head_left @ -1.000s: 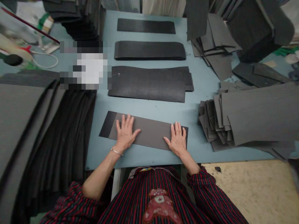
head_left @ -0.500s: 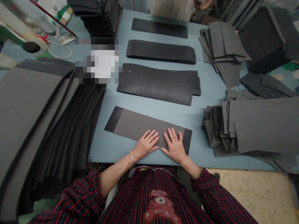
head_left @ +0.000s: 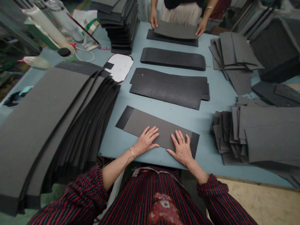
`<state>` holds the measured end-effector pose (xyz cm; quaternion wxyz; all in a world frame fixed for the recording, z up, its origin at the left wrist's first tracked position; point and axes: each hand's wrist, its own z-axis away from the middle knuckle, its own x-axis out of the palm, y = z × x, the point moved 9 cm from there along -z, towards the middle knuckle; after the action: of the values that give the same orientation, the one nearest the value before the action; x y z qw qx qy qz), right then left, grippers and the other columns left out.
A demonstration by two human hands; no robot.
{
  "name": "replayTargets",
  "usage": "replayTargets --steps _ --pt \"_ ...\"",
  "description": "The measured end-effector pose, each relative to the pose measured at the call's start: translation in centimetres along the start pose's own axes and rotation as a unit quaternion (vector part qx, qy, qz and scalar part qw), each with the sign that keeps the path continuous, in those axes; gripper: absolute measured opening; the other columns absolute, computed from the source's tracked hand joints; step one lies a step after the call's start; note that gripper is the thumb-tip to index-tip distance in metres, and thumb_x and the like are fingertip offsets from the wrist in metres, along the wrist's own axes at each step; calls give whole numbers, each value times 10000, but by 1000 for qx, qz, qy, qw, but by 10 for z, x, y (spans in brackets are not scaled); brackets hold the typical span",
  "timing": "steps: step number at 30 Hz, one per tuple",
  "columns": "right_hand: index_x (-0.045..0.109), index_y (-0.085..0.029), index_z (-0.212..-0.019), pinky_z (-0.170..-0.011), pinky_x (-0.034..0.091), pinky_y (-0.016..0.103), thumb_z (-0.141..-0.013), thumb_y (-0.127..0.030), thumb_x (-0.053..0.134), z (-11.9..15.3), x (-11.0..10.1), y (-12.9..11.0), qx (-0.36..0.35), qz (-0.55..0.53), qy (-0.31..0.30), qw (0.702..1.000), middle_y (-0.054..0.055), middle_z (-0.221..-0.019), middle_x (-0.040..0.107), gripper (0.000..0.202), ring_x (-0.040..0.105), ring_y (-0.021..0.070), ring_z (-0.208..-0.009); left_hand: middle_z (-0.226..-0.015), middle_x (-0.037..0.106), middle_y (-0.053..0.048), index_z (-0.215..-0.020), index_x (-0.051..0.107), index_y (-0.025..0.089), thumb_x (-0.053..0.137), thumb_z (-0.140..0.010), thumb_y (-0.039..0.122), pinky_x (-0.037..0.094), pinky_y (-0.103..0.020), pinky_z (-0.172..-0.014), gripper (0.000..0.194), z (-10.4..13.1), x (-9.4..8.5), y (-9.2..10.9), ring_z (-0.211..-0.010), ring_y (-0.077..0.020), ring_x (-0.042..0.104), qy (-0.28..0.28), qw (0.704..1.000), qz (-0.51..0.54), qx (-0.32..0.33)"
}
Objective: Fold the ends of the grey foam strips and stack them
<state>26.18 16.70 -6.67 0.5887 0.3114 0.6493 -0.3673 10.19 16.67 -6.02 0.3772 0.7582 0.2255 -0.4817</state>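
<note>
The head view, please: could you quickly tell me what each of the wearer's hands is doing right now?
Left hand: open, flat on the gray strip, holding nothing.
Right hand: open, flat on the gray strip, holding nothing.

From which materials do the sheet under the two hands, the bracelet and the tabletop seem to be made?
Sheet: probably foam or rubber; thin, with a matte grey middle between black ends.
Bracelet: likely metal, polished, judging by its silvery shine.
Tabletop: smooth, pale blue, perhaps plastic or painted board; its even colour leaves this open.
</note>
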Motion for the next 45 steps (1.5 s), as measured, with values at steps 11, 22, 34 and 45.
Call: replayTargets --steps 11,22,34,45 --pt "401 -117 -1419 -1115 62 624 -874 -616 484 -1 0 -8 33 30 6 999 214 -1536 248 744 148 350 -1431 -1437 482 -142 -1296 487 163 571 -859 462 273 -496 -1163 536 9 -6 -12 -1408 -249 328 -14 1000 21 13" --pt "323 -109 -1461 -1109 87 629 -801 -704 525 18 0 -17 2 40 -12 999 234 -1544 208 912 152 374 -1429 -1419 483 -187 -1307 472 141 603 -757 631 235 -526 -1166 748 21 -14 3 -1404 -289 324 -15 999 43 -10" --pt "550 -124 -1291 -986 447 462 -780 0 388 92 -26 -33 -61 -41 -123 990 167 -1353 544 550 498 311 -1261 -1204 633 -93 -1201 536 173 542 -889 226 407 -379 -965 316 59 -24 73 -1180 -228 542 -63 997 -40 -6" --pt "466 -309 -1366 -927 479 329 -914 -348 549 31 -127 -10 -2 -312 -256 915 23 -1186 648 462 607 209 -1062 -841 632 -18 -1041 590 191 547 -902 362 359 -332 -731 225 -16 -132 47 -819 -184 572 -57 998 -40 7"
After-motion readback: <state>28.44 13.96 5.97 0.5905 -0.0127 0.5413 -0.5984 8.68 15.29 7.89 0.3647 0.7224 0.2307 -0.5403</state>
